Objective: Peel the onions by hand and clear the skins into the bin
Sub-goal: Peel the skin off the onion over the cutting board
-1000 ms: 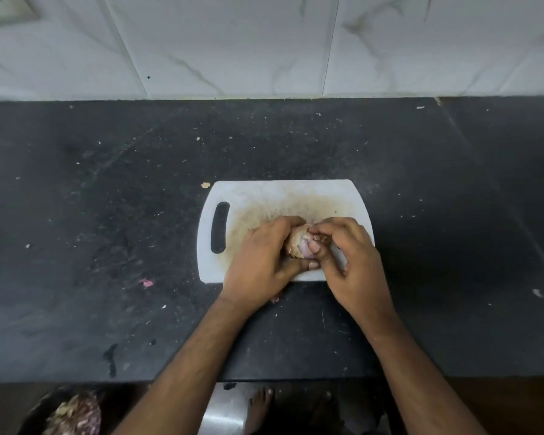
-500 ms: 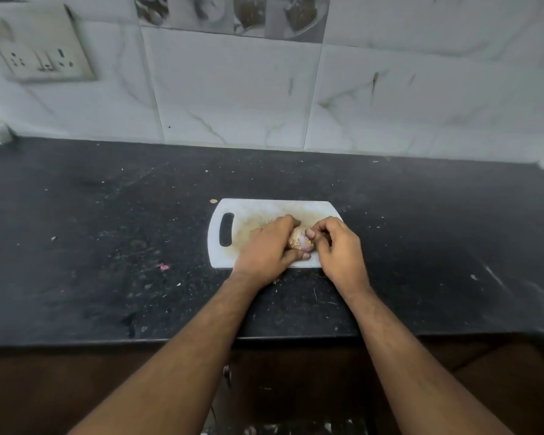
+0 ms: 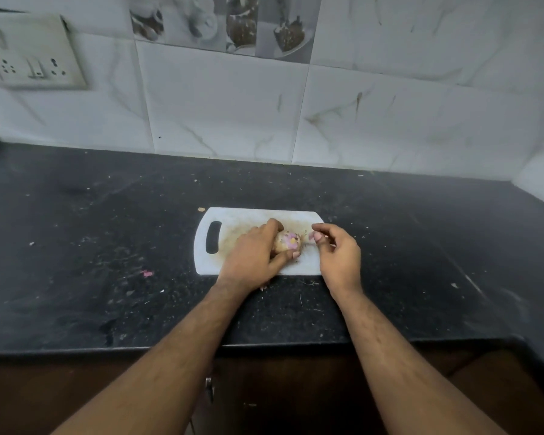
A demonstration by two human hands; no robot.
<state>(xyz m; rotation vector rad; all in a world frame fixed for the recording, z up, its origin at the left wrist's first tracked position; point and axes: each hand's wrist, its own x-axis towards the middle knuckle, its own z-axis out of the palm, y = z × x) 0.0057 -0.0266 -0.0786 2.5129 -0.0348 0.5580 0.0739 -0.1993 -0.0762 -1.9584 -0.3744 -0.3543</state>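
Gripping the onion (image 3: 288, 241), the left hand (image 3: 254, 255) steadied it; the right hand (image 3: 338, 255), fingers curled just beside, seemed mid-peel and should next pinch more skin.

I am counting one onion (image 3: 288, 241), gripped in my left hand (image 3: 254, 255), over one white cutting board (image 3: 233, 219) near the counter's (image 3: 107, 230) front edge. I am seeing two hands in all; my right hand (image 3: 338, 257) is pinching something too small to tell. One pink scrap (image 3: 146, 273) is lying left of the board. One switch plate (image 3: 33, 56) is showing on the wall.
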